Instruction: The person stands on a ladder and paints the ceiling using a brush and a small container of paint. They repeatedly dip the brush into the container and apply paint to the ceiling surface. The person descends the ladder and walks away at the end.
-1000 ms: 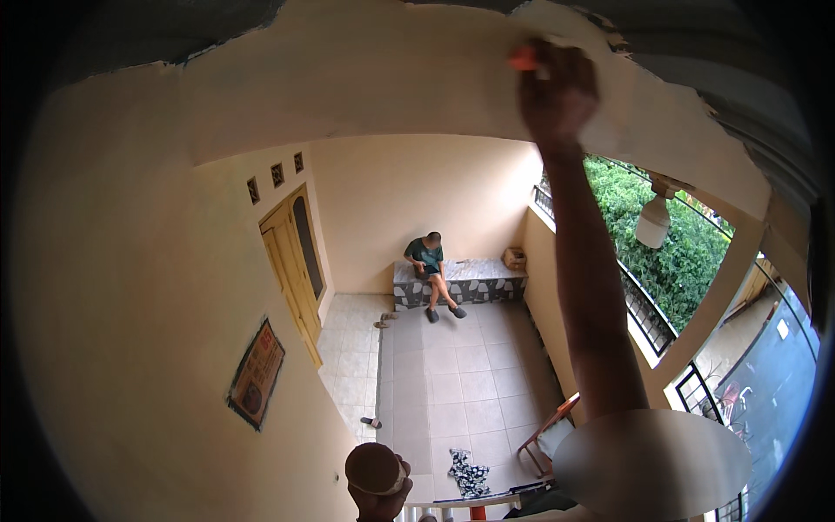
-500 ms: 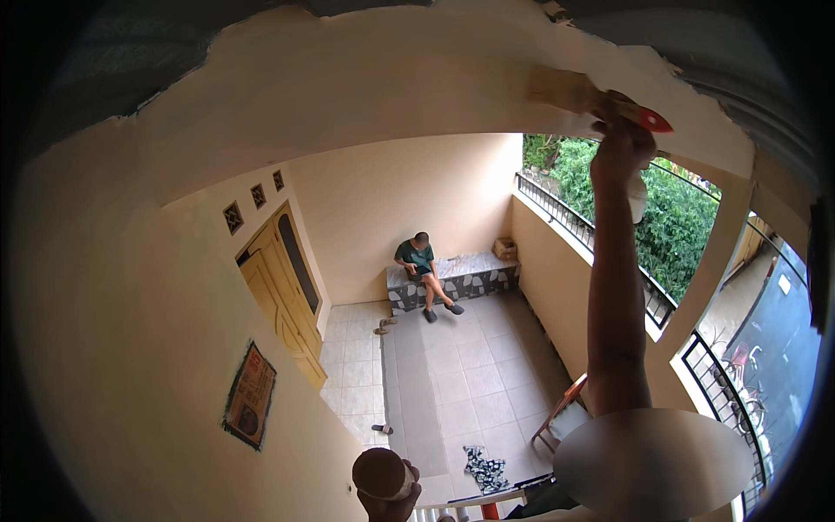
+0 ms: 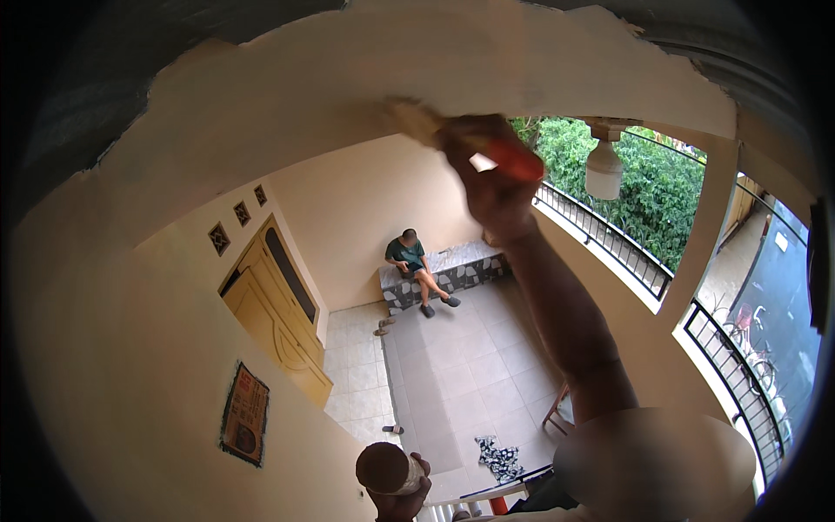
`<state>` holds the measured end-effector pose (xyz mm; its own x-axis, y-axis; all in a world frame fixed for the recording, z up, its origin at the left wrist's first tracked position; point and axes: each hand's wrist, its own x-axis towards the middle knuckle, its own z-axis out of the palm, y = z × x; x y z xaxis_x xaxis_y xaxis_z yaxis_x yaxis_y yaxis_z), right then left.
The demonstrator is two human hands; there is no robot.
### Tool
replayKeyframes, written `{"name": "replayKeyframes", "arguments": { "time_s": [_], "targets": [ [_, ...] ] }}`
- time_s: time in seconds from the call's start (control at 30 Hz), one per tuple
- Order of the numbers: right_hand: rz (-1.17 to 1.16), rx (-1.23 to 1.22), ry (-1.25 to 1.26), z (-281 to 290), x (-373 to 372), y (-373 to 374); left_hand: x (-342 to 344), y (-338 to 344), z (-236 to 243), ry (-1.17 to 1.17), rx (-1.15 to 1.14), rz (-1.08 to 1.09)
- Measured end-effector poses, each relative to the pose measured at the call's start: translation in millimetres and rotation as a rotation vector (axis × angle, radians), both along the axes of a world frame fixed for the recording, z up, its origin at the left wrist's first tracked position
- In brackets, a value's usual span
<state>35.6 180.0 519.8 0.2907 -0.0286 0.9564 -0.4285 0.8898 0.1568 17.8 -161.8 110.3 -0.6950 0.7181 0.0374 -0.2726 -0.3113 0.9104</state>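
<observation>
My right hand [image 3: 497,193] is raised high and closed around the handle of a flat paintbrush [image 3: 416,120]. The handle's red end sticks out toward the right, blurred by motion. The pale bristles point left and touch, or nearly touch, the cream-coloured beam [image 3: 287,104] overhead. Low in the view, my left hand [image 3: 409,499] grips a small round tub [image 3: 383,468] with a pale side and a brown top or inside. Whether there is paint in it I cannot tell.
A white light bulb [image 3: 604,174] hangs right of my raised arm. Far below, a person [image 3: 407,257] sits on a tiled bench [image 3: 452,271]. A patterned cloth [image 3: 498,458] lies on the floor tiles. A wooden door [image 3: 277,309] and framed plaque [image 3: 245,415] are at left, railings [image 3: 739,383] at right.
My right hand has swept the paintbrush leftward and slightly down along the beam. The tub in my left hand stays almost in place. The whole view has shifted a little.
</observation>
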Motion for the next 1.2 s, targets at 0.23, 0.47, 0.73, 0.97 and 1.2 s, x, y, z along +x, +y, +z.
{"name": "replayKeyframes", "arguments": {
  "time_s": [0.23, 0.47, 0.73, 0.97, 1.2],
  "targets": [
    [0.055, -0.469, 0.255, -4.8, 95.0, 112.3, -11.2, -12.4, -11.2, -1.143, 0.489, -0.271],
    [-0.995, -0.121, 0.185, 1.7, 90.9, 123.8, -6.4, -7.3, -6.3, -1.189, 0.47, -0.306],
    [-0.809, 0.038, 0.046, -28.8, 14.4, 46.2, -7.0, -6.3, -7.3, -1.224, 0.46, -0.313],
    [-0.311, -0.036, 0.323, -10.8, 47.1, 56.4, -6.8, -15.4, -7.1, -1.17, 0.47, -0.284],
    [-0.343, -0.276, 0.351, -29.0, 49.9, 122.7, 0.1, -16.2, -8.0, -1.146, 0.49, -0.255]
  ]
}}
